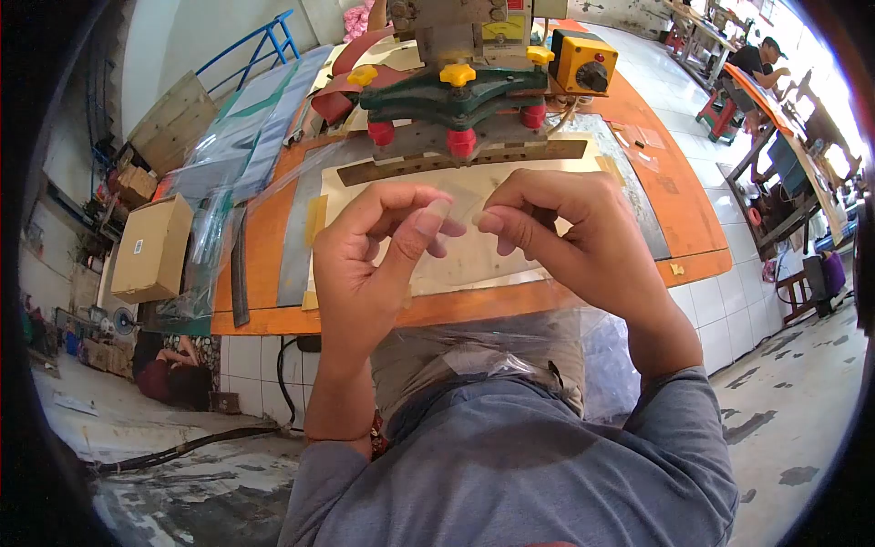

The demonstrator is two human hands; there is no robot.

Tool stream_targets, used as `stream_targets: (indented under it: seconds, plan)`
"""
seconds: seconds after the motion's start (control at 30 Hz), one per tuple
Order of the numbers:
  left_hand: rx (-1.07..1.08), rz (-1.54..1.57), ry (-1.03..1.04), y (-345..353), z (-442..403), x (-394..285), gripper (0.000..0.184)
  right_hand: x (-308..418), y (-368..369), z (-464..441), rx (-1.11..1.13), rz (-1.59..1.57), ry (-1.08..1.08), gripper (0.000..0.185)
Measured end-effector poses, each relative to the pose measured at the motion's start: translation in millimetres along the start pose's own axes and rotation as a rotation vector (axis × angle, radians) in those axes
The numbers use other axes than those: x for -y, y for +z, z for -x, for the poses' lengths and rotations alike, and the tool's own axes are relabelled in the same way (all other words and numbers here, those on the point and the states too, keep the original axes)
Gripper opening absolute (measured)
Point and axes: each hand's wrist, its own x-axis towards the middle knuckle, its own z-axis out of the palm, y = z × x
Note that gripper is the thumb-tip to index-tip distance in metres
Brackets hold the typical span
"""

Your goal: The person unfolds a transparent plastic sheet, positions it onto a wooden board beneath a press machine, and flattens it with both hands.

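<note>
Left hand and right hand forming narrow pinches over cream sheet, contents unclear; green press frame with 3 yellow knobs standing beyond

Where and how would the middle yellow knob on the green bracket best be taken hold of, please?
I would grip the middle yellow knob by its lobed rim, fingertips between the lobes, from above and the near side. It stands upright on the green bracket with its top exposed, while the metal column rises behind it.
</note>
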Motion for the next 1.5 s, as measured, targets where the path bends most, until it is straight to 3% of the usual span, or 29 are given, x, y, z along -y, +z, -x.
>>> stream_targets:
  seconds: [0.37,0.47,0.57,0.77,0.93,1.17,1.3,1.37,1.5]
  plan:
    - [-0.006,-0.008,0.019,-2.0,-0.1,0.4,0.019,1.6,0.7,0.1,0.026,0.012,0.025,0.013]
    - [-0.005,-0.006,-0.021,-2.0,-0.4,-3.4,0.019,2.2,0.5,0.2,0.030,-0.003,0.022,0.013]
    - [0.137,0.053,-0.167,-7.4,-0.1,-3.7,0.019,0.6,-3.2,-0.7,0.082,0.062,0.005,0.013]
    - [0.097,-0.075,0.006,-33.2,3.8,-14.3,0.019,-14.6,-24.0,-1.7,0.064,-0.158,-0.091,0.022]
    - [-0.137,-0.233,0.142,-76.0,16.5,-15.9,0.024,-37.0,-47.7,16.9,-0.062,-0.151,-0.031,0.028]
    - [-0.124,-0.251,0.192,-102.4,22.8,-17.7,0.028,-69.2,-28.5,42.6,-0.130,-0.197,0.027,0.027]
    - [-0.087,-0.236,0.217,-108.6,15.7,-27.1,0.029,-74.3,-23.2,33.1,-0.056,-0.035,-0.016,0.026]
    - [-0.007,-0.212,0.311,-108.6,10.4,-29.8,0.031,-75.1,-21.5,25.9,0.078,-0.072,-0.062,0.030]
    - [0.055,-0.173,0.298,-94.1,6.7,-29.3,0.032,-87.4,-14.9,13.4,0.194,-0.301,-0.022,0.038]
